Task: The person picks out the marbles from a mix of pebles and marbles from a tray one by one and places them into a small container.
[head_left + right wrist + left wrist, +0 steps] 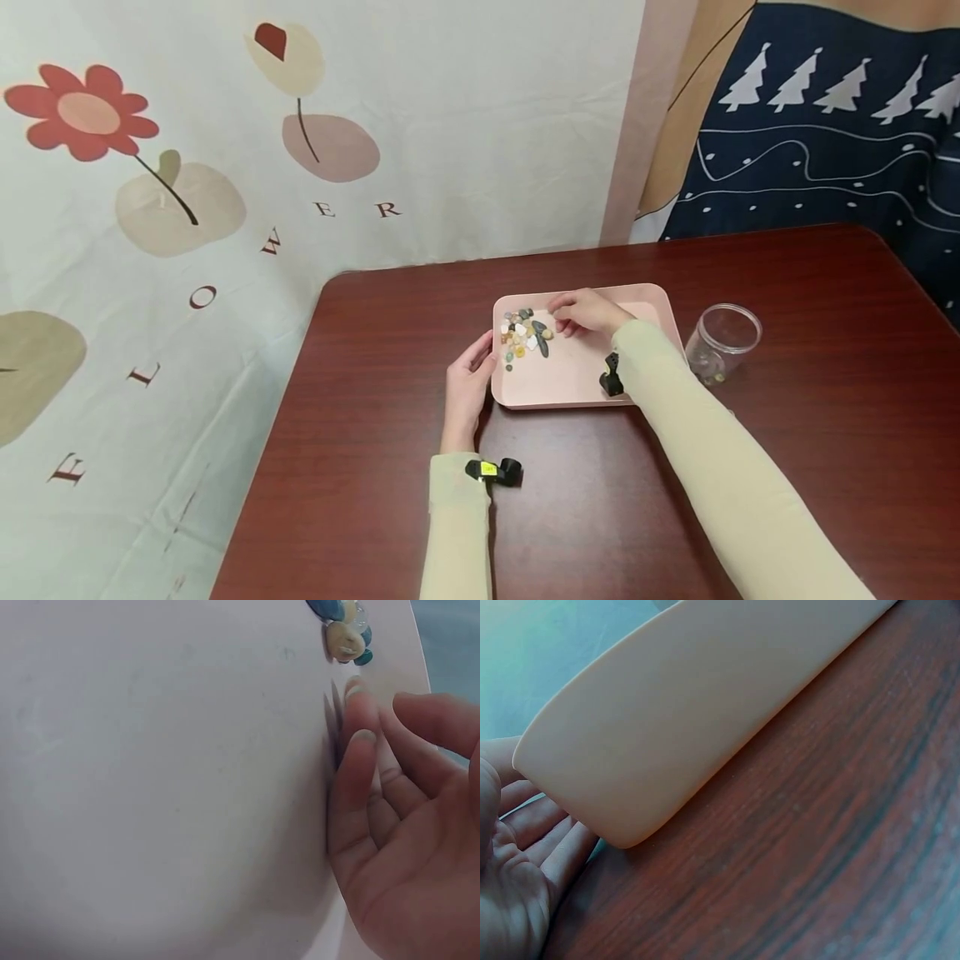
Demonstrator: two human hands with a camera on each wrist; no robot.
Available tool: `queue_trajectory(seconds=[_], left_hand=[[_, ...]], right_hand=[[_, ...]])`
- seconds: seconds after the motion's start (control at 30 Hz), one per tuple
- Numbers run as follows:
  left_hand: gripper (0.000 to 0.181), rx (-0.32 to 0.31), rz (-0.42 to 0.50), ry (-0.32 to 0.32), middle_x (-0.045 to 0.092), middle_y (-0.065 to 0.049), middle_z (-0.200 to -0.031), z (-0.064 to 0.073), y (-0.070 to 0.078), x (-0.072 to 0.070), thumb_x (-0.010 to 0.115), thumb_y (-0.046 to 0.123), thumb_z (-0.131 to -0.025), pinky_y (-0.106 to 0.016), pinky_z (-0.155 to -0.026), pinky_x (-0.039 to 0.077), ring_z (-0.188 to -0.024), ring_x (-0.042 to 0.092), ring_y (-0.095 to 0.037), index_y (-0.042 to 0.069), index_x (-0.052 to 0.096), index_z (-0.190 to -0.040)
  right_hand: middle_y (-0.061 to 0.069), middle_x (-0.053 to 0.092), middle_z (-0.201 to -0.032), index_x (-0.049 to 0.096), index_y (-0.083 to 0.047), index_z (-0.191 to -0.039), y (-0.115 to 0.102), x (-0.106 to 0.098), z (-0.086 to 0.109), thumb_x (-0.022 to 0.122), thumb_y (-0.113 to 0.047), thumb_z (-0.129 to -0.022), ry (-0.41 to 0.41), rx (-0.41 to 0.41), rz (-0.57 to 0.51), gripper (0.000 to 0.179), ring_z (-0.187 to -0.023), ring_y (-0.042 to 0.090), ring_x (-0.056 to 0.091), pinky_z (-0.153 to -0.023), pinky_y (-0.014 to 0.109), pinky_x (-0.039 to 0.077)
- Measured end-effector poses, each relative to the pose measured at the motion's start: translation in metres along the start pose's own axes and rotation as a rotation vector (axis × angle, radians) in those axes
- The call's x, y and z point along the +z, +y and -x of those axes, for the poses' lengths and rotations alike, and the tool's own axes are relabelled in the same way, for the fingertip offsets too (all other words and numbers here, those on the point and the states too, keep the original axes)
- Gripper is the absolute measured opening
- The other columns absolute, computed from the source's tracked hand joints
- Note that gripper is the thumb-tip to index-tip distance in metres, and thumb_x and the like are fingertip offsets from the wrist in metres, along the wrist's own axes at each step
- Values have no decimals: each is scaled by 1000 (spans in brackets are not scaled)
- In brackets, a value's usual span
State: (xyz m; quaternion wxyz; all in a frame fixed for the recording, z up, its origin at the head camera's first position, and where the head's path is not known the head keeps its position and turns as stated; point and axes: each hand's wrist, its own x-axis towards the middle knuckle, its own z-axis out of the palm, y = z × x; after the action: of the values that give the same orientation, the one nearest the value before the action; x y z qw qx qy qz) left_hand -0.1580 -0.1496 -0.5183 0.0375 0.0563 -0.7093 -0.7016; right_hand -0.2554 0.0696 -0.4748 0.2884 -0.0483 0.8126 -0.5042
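Note:
A pink tray point(570, 379) lies on the table with a pile of small mixed pebbles point(521, 330) at its left end. My left hand point(467, 387) rests against the tray's left side; in the left wrist view its extended fingers point(544, 832) touch the outer wall near the corner. Inside the tray, my right hand point(588, 313) is just right of the pebbles. The right wrist view shows its fingers point(352, 780) gently bent, with nothing between thumb and fingers. A tan pebble point(345, 641) and a few others lie beyond the fingertips.
A clear plastic jar point(723, 340) stands right of the tray, close to the right forearm, with a few stones at its bottom. The dark red wooden table point(375, 417) reaches back to a printed curtain point(480, 125).

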Motion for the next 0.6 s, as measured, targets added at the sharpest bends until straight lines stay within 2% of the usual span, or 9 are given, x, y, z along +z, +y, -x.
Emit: queue_trajectory(seconds=[0.2,0.33,0.43,0.6], left_hand=[[34,-3,1,-9,56,-3,-119,0,1,1,60,10,-85,-25,-88,43,-110,51,-13,13,59,-119],[34,-1,0,-4,57,-3,-119,0,0,1,59,10,-85,-25,-88,44,-110,52,-13,13,59,-119],[34,4,4,-5,56,-4,-119,0,0,0,59,10,-85,-25,-87,44,-109,52,-13,13,59,-119],[34,3,10,-4,57,-3,-119,1,0,0,59,10,-85,-25,-88,44,-109,52,-12,13,59,-119]], right_hand=[[10,59,-77,56,-2,-110,5,1,-3,51,-12,-90,32,19,-11,23,-59,13,53,-54,23,47],[6,57,-70,56,-2,-99,5,4,-5,59,-13,-84,37,-3,128,19,-56,12,50,-51,22,43],[3,54,-64,55,-3,-92,2,6,-5,58,-13,-82,36,-23,249,14,-54,11,47,-48,21,39],[3,53,-60,55,-3,-88,-1,9,-2,54,-8,-81,44,-30,319,8,-52,11,45,-47,21,35]])
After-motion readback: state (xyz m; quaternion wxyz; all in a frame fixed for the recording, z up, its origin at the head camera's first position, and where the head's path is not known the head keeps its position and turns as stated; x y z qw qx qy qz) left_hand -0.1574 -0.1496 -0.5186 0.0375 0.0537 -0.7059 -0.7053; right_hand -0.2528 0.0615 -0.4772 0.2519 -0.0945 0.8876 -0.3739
